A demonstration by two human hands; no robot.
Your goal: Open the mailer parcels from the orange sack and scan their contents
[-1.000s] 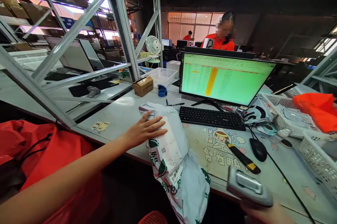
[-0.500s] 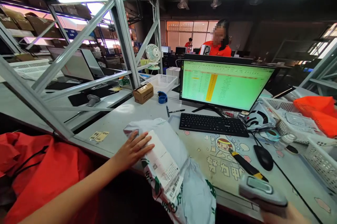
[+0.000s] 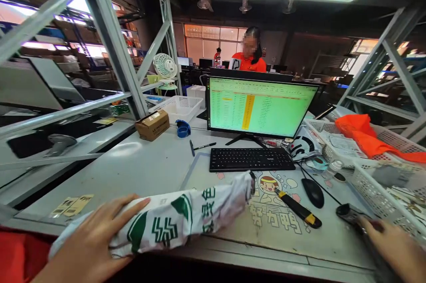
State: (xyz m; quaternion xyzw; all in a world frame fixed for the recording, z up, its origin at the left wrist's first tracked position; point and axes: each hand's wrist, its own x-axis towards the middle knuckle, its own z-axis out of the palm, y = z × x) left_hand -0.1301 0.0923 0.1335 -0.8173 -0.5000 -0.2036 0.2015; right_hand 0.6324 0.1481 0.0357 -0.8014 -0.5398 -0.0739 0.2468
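My left hand [image 3: 96, 234] grips a white plastic mailing bag [image 3: 186, 216] with green printing, fingers over its top and thumb along the near side. The bag lies tilted at the desk's front edge, its narrow end pointing at the keyboard [image 3: 251, 159]. At the right, my right hand [image 3: 394, 245] is closed round a dark handheld barcode scanner [image 3: 351, 214], close to the desk top; motion blurs its lower part. Between the bag and the scanner lies a black and yellow utility knife [image 3: 297, 208]. A black mouse [image 3: 313, 193] sits just beyond the scanner.
A monitor [image 3: 259, 108] stands behind the keyboard. White plastic baskets [image 3: 376, 194] line the right side. A cardboard box [image 3: 152, 126], a blue tape roll [image 3: 183, 129] and pens [image 3: 203, 146] are at the back left. A metal frame post [image 3: 108, 39] rises on the left. Another person [image 3: 253, 63] is beyond the monitor.
The bag has turned from its label side to its green-printed side and swung sideways to the left. My right hand has lowered the scanner toward the desk at the right. The view has shifted right.
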